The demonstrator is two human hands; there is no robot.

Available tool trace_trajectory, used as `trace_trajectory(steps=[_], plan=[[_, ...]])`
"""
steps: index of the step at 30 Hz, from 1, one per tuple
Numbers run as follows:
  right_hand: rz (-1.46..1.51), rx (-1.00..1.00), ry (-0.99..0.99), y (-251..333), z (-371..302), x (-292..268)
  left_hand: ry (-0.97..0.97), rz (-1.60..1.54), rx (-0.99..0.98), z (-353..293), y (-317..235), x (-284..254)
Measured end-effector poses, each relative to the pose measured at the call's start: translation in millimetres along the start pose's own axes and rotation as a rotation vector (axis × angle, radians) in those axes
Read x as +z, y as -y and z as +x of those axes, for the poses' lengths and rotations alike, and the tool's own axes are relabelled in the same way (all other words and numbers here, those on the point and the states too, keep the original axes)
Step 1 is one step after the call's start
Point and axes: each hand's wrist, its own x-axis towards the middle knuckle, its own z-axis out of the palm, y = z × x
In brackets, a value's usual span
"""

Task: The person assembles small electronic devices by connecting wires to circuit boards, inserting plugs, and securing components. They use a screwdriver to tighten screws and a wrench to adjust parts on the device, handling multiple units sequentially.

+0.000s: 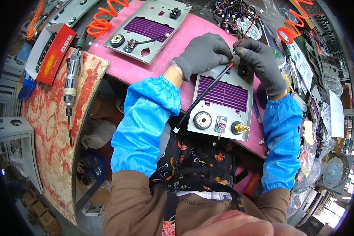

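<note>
Both my hands wear grey gloves and meet above the near metal panel (198, 111), which has a purple grille. My left hand (204, 54) is closed in a pinch at the red-tipped end of a black sleeved cable (204, 93). This cable slants down across the panel to a white end past its left edge. My right hand (262, 65) is closed, its thumb and forefinger on a thin red-and-black twisted wire (247, 30) that rises away from the fingers. The exact contact between the fingertips is hidden. A brass fitting (240, 128) and a round metal knob base (202, 120) sit on the panel's near edge.
A second grilled panel (167, 19) lies on the pink mat (177, 49). An electric screwdriver (70, 84) rests on the worn board (47, 129) at left, near a red box (57, 55). Tangled wires (232, 13) and orange coiled hoses (99, 26) are at the back.
</note>
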Motion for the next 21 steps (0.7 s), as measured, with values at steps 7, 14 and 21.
trace_trajectory(steps=[7,14,21], plan=[[-0.031,0.004,-0.006,3,-1,6,0.006,-0.024,-0.067,2,3,3],[-0.083,0.009,-0.061,4,0,7,-0.051,0.050,-0.090,3,2,6],[-0.098,-0.037,-0.070,2,4,10,-0.074,0.064,-0.096,3,3,8]])
